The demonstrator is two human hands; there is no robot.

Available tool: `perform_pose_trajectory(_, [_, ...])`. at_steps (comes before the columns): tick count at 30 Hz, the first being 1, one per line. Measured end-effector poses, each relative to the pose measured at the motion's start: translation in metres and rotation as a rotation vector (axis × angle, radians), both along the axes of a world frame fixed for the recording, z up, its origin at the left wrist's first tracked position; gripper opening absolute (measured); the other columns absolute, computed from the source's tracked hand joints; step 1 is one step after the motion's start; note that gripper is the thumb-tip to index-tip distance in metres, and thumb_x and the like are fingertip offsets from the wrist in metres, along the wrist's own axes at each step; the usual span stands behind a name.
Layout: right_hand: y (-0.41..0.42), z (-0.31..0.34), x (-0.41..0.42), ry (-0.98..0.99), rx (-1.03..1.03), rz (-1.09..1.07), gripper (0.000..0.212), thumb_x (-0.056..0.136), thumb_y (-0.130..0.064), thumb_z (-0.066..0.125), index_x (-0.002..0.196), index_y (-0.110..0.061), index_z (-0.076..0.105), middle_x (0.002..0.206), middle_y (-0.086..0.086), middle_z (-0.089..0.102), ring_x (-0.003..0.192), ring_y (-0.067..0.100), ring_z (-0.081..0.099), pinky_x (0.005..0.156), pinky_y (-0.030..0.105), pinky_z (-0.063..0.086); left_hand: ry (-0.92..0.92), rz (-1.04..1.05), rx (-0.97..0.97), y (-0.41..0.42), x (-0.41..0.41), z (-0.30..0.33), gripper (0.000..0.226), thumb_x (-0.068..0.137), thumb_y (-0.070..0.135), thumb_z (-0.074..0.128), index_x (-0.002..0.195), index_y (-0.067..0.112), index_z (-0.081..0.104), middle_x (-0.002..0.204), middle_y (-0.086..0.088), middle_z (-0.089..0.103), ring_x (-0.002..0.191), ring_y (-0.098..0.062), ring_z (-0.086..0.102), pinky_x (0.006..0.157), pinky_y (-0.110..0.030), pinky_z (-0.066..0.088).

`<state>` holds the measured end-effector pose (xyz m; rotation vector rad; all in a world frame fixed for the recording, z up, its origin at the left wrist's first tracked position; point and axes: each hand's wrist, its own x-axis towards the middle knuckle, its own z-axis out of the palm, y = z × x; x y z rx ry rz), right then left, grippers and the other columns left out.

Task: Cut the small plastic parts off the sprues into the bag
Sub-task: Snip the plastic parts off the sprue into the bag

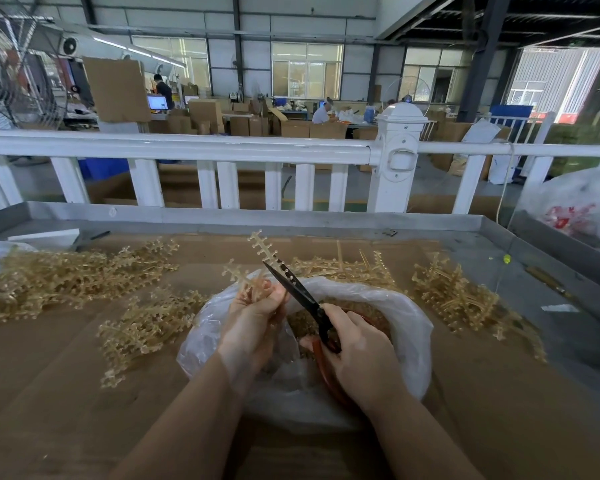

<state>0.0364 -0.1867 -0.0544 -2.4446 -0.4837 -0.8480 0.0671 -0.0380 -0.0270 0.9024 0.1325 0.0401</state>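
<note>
My left hand grips a bunch of translucent amber sprues that stick up and away from me over the bag. My right hand holds black scissors by their red handles, the blades reaching to the sprue stem just above my left fingers. Below both hands sits a clear plastic bag with its rim rolled open, holding a heap of small amber cut parts.
Piles of amber sprues lie on the cardboard-covered table: a big pile at left, a smaller one near the bag, others at right and behind. A white railing runs beyond the table's metal rim.
</note>
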Motion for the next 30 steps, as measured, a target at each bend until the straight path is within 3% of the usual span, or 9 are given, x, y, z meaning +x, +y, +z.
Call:
perform_pose_trajectory(5, [-0.001,0.001,-0.001,-0.006,-0.016,0.014,0.047,0.08,-0.038,0.072,0.115,-0.007,0.064,0.088,0.007,0.07,0.075,0.023,0.068,0.063,0.031,0.056,0.022,0.001,-0.06,-0.004,-0.002,0.003,0.025,0.09,-0.009,0.049,0.078,0.012,0.056,0.054,0.003,0.064,0.048,-0.005,0.062,0.047,-0.014,0.049])
perform_pose_trajectory(11, [-0.001,0.0,-0.002,-0.022,-0.021,0.005,0.049,0.078,-0.039,0.074,0.115,-0.008,0.064,0.091,0.004,0.07,0.08,0.02,0.068,0.067,0.03,0.056,0.191,-0.003,-0.199,-0.008,-0.002,0.004,0.022,0.09,-0.004,0.054,0.078,0.014,0.054,0.052,0.004,0.064,0.046,-0.004,0.063,0.051,-0.015,0.05])
perform_pose_trajectory(14, [-0.002,0.001,-0.002,-0.015,-0.002,0.017,0.051,0.079,-0.044,0.072,0.116,-0.01,0.063,0.093,0.002,0.069,0.084,0.019,0.066,0.072,0.029,0.055,0.217,-0.03,-0.182,-0.009,-0.003,0.003,0.021,0.09,-0.003,0.053,0.077,0.014,0.055,0.052,0.005,0.064,0.046,-0.003,0.063,0.061,-0.018,0.044])
perform_pose_trajectory(18, [-0.002,0.001,-0.001,-0.005,0.011,0.034,0.05,0.081,-0.045,0.068,0.118,-0.012,0.062,0.096,0.001,0.067,0.09,0.018,0.064,0.078,0.029,0.052,0.219,-0.051,-0.102,-0.009,-0.004,0.004,0.024,0.09,-0.004,0.052,0.075,0.014,0.055,0.054,0.004,0.066,0.046,-0.003,0.062,0.06,-0.02,0.039])
perform_pose_trajectory(23, [-0.002,0.002,-0.001,0.008,0.035,0.053,0.05,0.082,-0.047,0.066,0.119,-0.015,0.061,0.1,0.0,0.067,0.092,0.017,0.063,0.079,0.023,0.046,0.205,-0.108,-0.118,-0.012,-0.007,0.006,0.026,0.092,-0.002,0.049,0.075,0.017,0.052,0.059,0.003,0.064,0.049,-0.004,0.061,0.05,-0.016,0.044])
perform_pose_trajectory(26, [-0.002,0.003,-0.001,0.003,0.027,0.047,0.048,0.082,-0.046,0.066,0.118,-0.015,0.061,0.097,0.0,0.068,0.089,0.017,0.065,0.076,0.02,0.044,0.194,-0.166,-0.163,-0.014,-0.007,0.006,0.028,0.094,-0.001,0.046,0.073,0.018,0.047,0.051,0.004,0.058,0.044,-0.005,0.056,0.057,-0.019,0.036])
perform_pose_trajectory(30, [-0.001,0.003,-0.001,0.021,0.007,0.056,0.048,0.083,-0.045,0.066,0.118,-0.013,0.061,0.092,0.003,0.068,0.082,0.019,0.066,0.071,0.027,0.052,0.206,-0.185,-0.191,-0.011,-0.01,0.004,0.027,0.095,0.002,0.046,0.074,0.018,0.048,0.055,0.005,0.057,0.047,-0.004,0.054,0.055,-0.017,0.037])
